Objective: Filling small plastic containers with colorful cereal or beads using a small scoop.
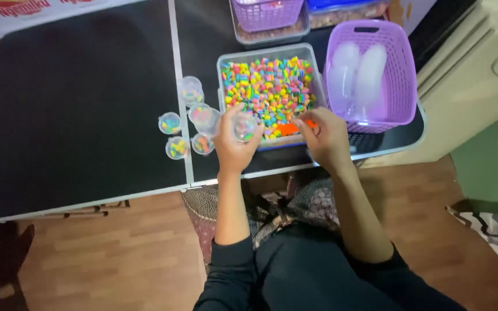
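Fingers of left hand (233, 144) grip small clear cup (244, 126).

Black tabletop (76, 109) left open; cups (187, 124), bead tray (269, 92), purple basket (399, 75) probably crowd right.

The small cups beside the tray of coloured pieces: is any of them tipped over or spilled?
Nothing stands out. The small cups stand upright on the table, no pieces lie loose around them, and the tray keeps its pieces inside.
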